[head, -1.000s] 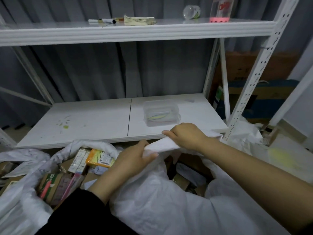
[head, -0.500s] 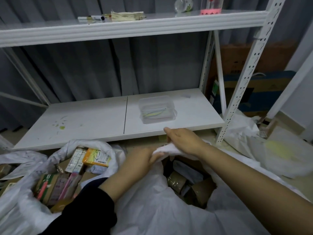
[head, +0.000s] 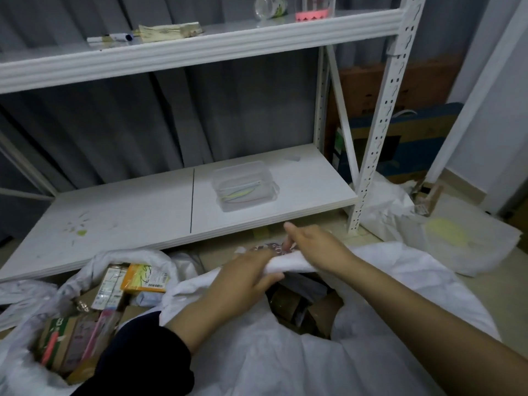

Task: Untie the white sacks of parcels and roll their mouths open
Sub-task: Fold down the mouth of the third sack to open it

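Cardboard parcels (head: 300, 310) lie inside the near white woven sack (head: 285, 361), whose far rim the left hand (head: 243, 278) and right hand (head: 317, 247) grip. A second white sack (head: 94, 262) of boxed parcels (head: 143, 278) sits left of it. Beyond both stands a white metal rack (head: 120, 221), a clear plastic box (head: 245, 185) on its lower shelf. A crumpled white sack (head: 423, 232) lies far right.

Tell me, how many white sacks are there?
3. The middle sack has its mouth held by the left hand and right hand. The left sack sits open, full of parcels. The right sack lies beside the shelf post. White folds at the far left may be another.
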